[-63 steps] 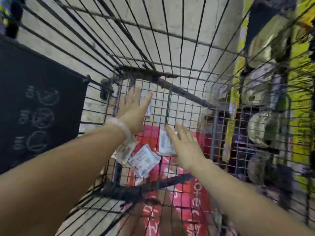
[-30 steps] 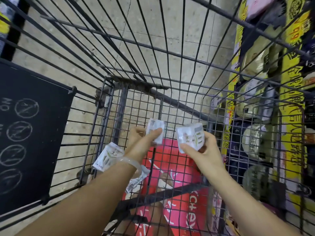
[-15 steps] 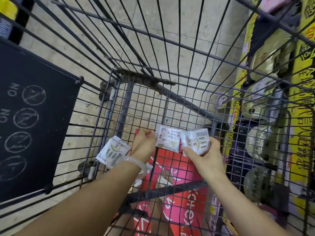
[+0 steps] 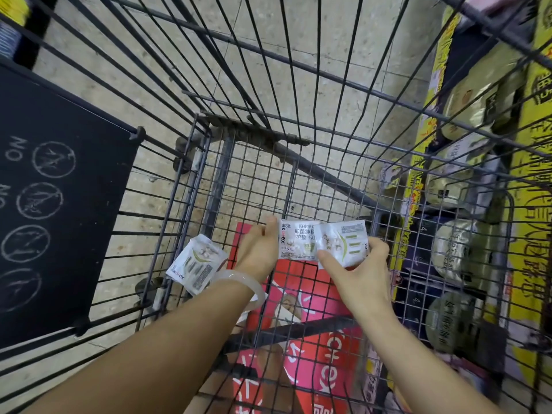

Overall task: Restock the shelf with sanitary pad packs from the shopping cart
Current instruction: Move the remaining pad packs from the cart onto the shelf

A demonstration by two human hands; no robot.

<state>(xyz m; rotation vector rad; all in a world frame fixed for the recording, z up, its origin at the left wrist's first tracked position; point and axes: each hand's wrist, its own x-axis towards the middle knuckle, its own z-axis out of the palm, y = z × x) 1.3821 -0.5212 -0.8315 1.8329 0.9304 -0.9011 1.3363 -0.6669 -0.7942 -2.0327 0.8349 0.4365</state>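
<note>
Sanitary pad packs, count visible: three white ones, all inside the shopping cart (image 4: 298, 162), none on the shelf yet.

Nearest: both forearms reach down into the basket. Under them, below the wire floor, lies a red printed sheet (image 4: 313, 339), not part of the job.

Left hand (image 4: 258, 249), with a clear bangle (image 4: 239, 282) at the wrist: fingers curled on the left edge of the text-faced pack (image 4: 295, 240), thumb on top. Right hand (image 4: 358, 270): thumb and fingers pinch the leaf-print pack (image 4: 343, 246). The two packs overlap at their inner edges and are held up off the cart floor.

Third pack (image 4: 197, 264) lies tilted at the cart's left wall, just beside the left wrist, held by neither hand. A scrap of white shows under the left wrist; possibly a fourth pack, too hidden to tell.

Farther right, through the wire: the shelf (image 4: 466, 204), with rounded pale-green packages and yellow price strips.

Judgement: picking-up step nearly done for two packs. Left to do: lift them out, place them on the shelf, return for the loose one.
</note>
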